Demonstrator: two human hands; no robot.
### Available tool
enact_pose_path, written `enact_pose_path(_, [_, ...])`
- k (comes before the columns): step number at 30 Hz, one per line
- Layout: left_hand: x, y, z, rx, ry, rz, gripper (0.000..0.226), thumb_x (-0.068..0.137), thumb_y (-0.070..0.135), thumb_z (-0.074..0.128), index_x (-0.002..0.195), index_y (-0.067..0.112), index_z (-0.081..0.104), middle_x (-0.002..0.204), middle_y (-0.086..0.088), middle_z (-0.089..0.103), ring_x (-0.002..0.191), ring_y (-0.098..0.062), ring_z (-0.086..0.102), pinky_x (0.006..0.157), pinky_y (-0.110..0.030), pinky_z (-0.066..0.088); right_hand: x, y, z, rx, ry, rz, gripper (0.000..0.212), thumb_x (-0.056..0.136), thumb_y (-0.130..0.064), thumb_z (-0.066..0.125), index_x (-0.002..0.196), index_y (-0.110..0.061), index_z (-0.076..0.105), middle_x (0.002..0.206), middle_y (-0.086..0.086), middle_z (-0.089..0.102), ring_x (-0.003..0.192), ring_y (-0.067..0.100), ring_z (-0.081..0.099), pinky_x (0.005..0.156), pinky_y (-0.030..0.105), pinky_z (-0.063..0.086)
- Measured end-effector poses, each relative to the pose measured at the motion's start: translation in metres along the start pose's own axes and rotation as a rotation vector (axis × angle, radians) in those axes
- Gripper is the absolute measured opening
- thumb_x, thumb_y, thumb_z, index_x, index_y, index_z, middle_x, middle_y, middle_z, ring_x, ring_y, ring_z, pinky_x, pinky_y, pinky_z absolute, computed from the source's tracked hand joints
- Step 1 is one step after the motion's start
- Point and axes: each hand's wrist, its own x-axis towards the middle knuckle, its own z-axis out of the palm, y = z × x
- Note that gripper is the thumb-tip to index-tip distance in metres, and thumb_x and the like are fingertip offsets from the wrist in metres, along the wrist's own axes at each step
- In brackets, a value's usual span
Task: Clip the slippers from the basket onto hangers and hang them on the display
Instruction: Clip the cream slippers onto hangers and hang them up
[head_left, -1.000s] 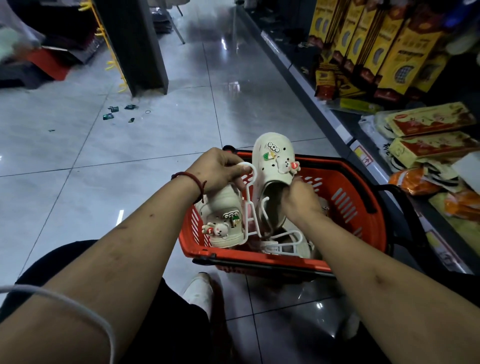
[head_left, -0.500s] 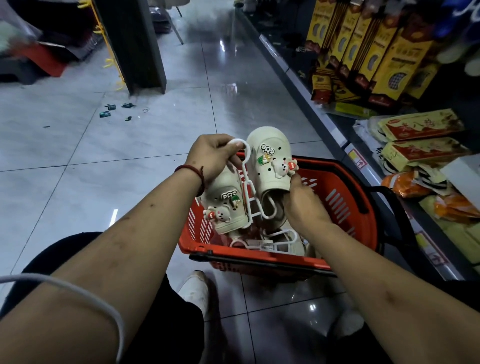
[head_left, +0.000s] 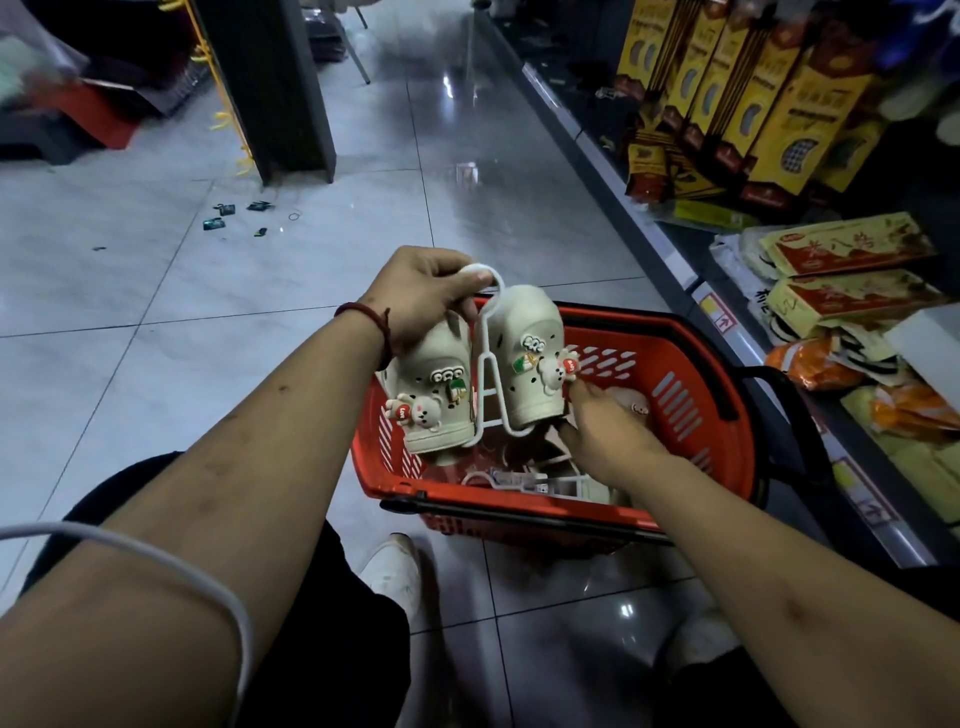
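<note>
Slippers (head_left: 530, 364), now both on the hanger (head_left: 481, 395) and raised: your left hand (head_left: 421, 296) grips its hook, your right hand (head_left: 602, 431) pinches one heel; hang next.

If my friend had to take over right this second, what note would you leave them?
Left grip holds the white hanger by its hook, above the red basket.
Right grip pinches the heel end of the right slipper.
Done: left slipper and right slipper both sit on the hanger.
To do: hang the pair on the display, then clip what lies in the basket: another slipper and spare hangers.
</note>
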Motion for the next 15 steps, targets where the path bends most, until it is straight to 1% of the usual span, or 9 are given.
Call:
enact_pose_path(2, [-0.003, -0.001, 0.003, 0.055, -0.061, 0.005, 0.021, 0.096, 0.019, 0.064, 0.097, 0.001, 0.075, 0.057, -0.002, 0.065, 0.051, -0.014, 0.057, 0.057, -0.022, 0.053, -0.002, -0.002, -0.005, 0.012, -0.067, 0.036, 0.053, 0.091, -0.015, 0.057, 0.140, -0.009, 0.036, 0.140, 0.013, 0.043, 0.123, 0.035, 0.050, 0.095, 0.045, 0.048])
enact_pose_path(4, [-0.004, -0.003, 0.004, 0.111, -0.045, 0.006, 0.020, 0.096, 0.022, 0.065, 0.097, 0.006, 0.077, 0.060, 0.001, 0.066, 0.057, -0.011, 0.059, 0.062, -0.020, 0.052, -0.003, -0.006, -0.009, 0.011, -0.048, 0.120, 0.054, 0.088, -0.011, 0.057, 0.140, -0.009, 0.040, 0.141, 0.012, 0.043, 0.126, 0.036, 0.048, 0.100, 0.048, 0.047])
enact_pose_path(6, [-0.005, -0.005, 0.006, 0.153, -0.021, 0.011, 0.018, 0.095, 0.023, 0.066, 0.097, 0.011, 0.078, 0.067, 0.003, 0.069, 0.060, -0.003, 0.060, 0.064, -0.014, 0.049, -0.003, -0.013, -0.017, 0.058, 0.101, 0.157, 0.045, 0.089, -0.011, 0.056, 0.133, -0.009, 0.049, 0.134, 0.011, 0.048, 0.118, 0.037, 0.054, 0.095, 0.047, 0.051])
enact_pose_path(8, [-0.006, -0.005, 0.010, 0.206, -0.012, 0.023, 0.016, 0.093, 0.026, 0.068, 0.097, 0.015, 0.079, 0.074, 0.003, 0.071, 0.062, 0.003, 0.059, 0.064, -0.011, 0.048, -0.003, -0.019, -0.024, 0.148, 0.260, 0.062, 0.031, 0.090, -0.013, 0.055, 0.120, -0.012, 0.057, 0.121, 0.007, 0.054, 0.106, 0.031, 0.058, 0.083, 0.039, 0.050])
enact_pose_path(9, [-0.007, -0.004, 0.012, 0.241, -0.015, 0.032, 0.016, 0.093, 0.028, 0.068, 0.096, 0.017, 0.079, 0.076, 0.005, 0.072, 0.061, 0.005, 0.057, 0.063, -0.010, 0.046, -0.003, -0.023, -0.026, 0.201, 0.296, -0.012, 0.026, 0.090, -0.014, 0.055, 0.116, -0.014, 0.060, 0.113, 0.004, 0.056, 0.101, 0.026, 0.058, 0.078, 0.034, 0.047])
enact_pose_path(11, [-0.009, -0.003, 0.015, 0.290, -0.035, 0.042, 0.015, 0.093, 0.029, 0.068, 0.095, 0.019, 0.080, 0.074, 0.008, 0.071, 0.058, 0.008, 0.054, 0.059, -0.010, 0.043, -0.003, -0.033, -0.029, 0.288, 0.285, -0.139, 0.025, 0.089, -0.017, 0.058, 0.113, -0.018, 0.066, 0.104, 0.001, 0.062, 0.094, 0.020, 0.058, 0.073, 0.030, 0.042])
enact_pose_path(12, [-0.009, -0.002, 0.016, 0.307, -0.047, 0.049, 0.015, 0.093, 0.029, 0.068, 0.095, 0.019, 0.080, 0.072, 0.009, 0.071, 0.057, 0.007, 0.053, 0.059, -0.011, 0.042, -0.003, -0.036, -0.027, 0.317, 0.271, -0.169, 0.025, 0.089, -0.020, 0.059, 0.112, -0.021, 0.068, 0.102, 0.000, 0.066, 0.092, 0.019, 0.061, 0.073, 0.031, 0.045])
enact_pose_path(14, [-0.011, 0.002, 0.019, 0.331, -0.074, 0.076, 0.016, 0.093, 0.028, 0.068, 0.095, 0.017, 0.080, 0.071, 0.011, 0.071, 0.057, 0.007, 0.053, 0.060, -0.013, 0.042, -0.002, -0.040, -0.023, 0.372, 0.261, -0.161, 0.019, 0.090, -0.028, 0.061, 0.106, -0.024, 0.071, 0.092, -0.002, 0.071, 0.084, 0.017, 0.065, 0.072, 0.034, 0.053])
enact_pose_path(15, [-0.012, 0.007, 0.021, 0.348, -0.090, 0.098, 0.015, 0.093, 0.027, 0.068, 0.095, 0.017, 0.079, 0.072, 0.012, 0.071, 0.057, 0.009, 0.053, 0.060, -0.012, 0.042, -0.002, -0.040, -0.021, 0.396, 0.262, -0.142, 0.017, 0.091, -0.030, 0.063, 0.104, -0.025, 0.072, 0.087, -0.004, 0.071, 0.079, 0.016, 0.066, 0.069, 0.032, 0.053])
